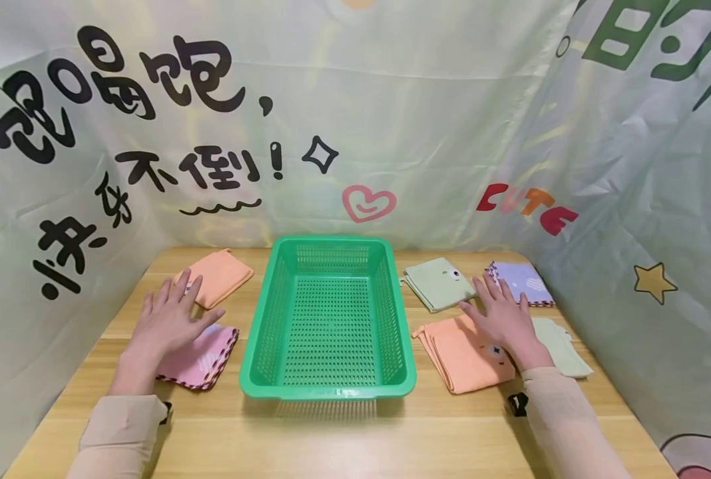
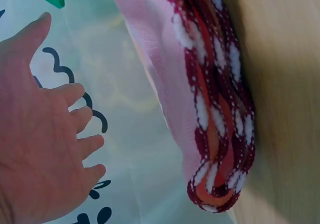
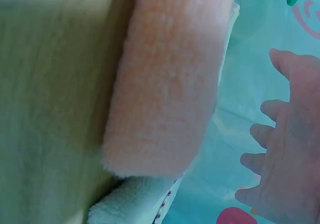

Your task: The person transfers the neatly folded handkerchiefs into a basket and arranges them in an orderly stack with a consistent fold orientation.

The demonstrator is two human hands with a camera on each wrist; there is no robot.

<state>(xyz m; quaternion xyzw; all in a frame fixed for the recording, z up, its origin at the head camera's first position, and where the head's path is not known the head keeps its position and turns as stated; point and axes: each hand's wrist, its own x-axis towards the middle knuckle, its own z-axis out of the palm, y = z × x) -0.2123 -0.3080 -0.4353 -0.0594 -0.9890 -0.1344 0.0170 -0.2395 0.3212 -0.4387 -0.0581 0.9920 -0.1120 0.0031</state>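
Observation:
My left hand (image 1: 166,320) hovers with fingers spread above a folded pink towel (image 1: 202,359) with a dark checked edge. Just past its fingertips lies a folded orange towel (image 1: 222,276). On the other side, my right hand (image 1: 504,322) is held over a folded orange towel (image 1: 466,356) with a small face on it, fingers apart. Around that hand lie a green towel (image 1: 439,283), a purple towel (image 1: 524,285) with a checked edge and a pale green towel (image 1: 560,347). Both wrist views show a gap between palm and towel; neither hand holds anything.
A green plastic basket (image 1: 331,326) with perforated walls stands between the two groups of towels, nothing in it. The wooden table (image 1: 331,446) is enclosed at the back and sides by a printed cloth (image 1: 439,120).

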